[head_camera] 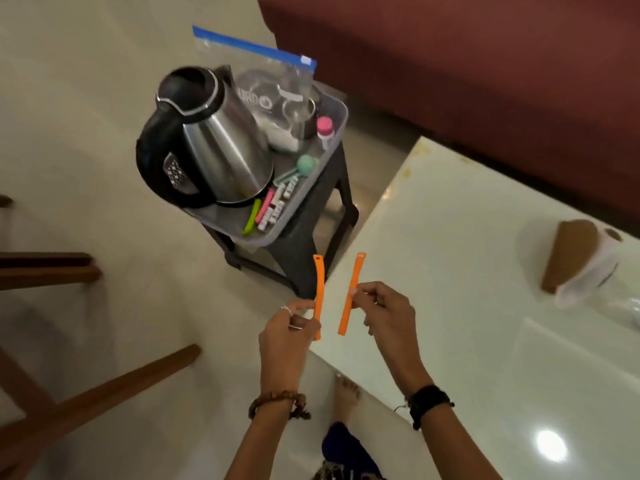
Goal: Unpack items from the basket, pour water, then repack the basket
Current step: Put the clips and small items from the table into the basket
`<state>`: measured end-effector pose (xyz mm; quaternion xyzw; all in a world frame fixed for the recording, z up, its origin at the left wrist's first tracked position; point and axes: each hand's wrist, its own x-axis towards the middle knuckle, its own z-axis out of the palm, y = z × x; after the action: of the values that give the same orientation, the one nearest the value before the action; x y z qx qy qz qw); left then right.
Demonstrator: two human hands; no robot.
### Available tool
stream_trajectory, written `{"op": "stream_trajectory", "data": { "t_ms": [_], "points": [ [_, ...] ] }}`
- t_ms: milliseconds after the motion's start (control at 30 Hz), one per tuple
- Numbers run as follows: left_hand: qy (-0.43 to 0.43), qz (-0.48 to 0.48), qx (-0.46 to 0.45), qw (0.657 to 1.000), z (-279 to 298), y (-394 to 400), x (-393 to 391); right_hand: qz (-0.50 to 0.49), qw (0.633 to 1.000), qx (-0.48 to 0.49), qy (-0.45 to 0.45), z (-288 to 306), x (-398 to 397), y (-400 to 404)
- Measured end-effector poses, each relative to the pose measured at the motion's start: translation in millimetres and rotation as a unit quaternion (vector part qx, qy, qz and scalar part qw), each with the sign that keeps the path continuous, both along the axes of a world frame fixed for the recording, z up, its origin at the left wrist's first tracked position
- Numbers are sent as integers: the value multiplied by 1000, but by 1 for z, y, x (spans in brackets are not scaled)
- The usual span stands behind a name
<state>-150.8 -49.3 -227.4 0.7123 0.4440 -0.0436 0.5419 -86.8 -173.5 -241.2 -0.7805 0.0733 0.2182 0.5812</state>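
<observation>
The basket (337, 123) is a shallow, translucent grey plastic tray sitting on a dark stool (311, 244) on the pale floor, just beside the corner of the white bench (485, 306). It is crowded: a stainless-steel kettle (221, 147) with a black handle and black lid rim fills its near left part, standing upright. Behind the kettle leans a clear zip bag (277, 81) with a blue seal strip, and near it a small bottle with a pink cap (325, 126). In the front corner lie several sealing clips (273, 209), green, pink and white, with a teal round-headed piece among them (what it is cannot be told).

Both hands hover in front of the stool, over the bench's corner edge. The left hand (287, 337) pinches one orange strip (318, 292) between thumb and fingertips, its other fingers curled in; a ring shows on one finger and a beaded bracelet on the wrist. The right hand (388, 317) pinches a second orange strip (350, 292) the same way, with a black band on its wrist. The two strips stand nearly upright and roughly parallel, close but not touching. Both forearms reach up from the bottom edge, wrists level, palms turned toward each other.

On the bench's far right lies a brown cardboard piece (568, 254) against white wrapping.
</observation>
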Motion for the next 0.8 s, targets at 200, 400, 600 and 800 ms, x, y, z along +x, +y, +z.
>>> {"op": "stream_trajectory", "data": {
  "t_ms": [200,400,600,800],
  "points": [
    [-28,-13,107,994,5,76,52,9,999,13,-35,12,39,83],
    [-76,-109,194,972,5,125,105,-10,999,0,-46,15,88,154],
    [24,-264,211,941,-24,163,140,-25,972,-225,-65,-2,112,199],
    [54,-318,203,925,-36,186,152,41,930,-354,-88,-9,125,207]
  ]
}}
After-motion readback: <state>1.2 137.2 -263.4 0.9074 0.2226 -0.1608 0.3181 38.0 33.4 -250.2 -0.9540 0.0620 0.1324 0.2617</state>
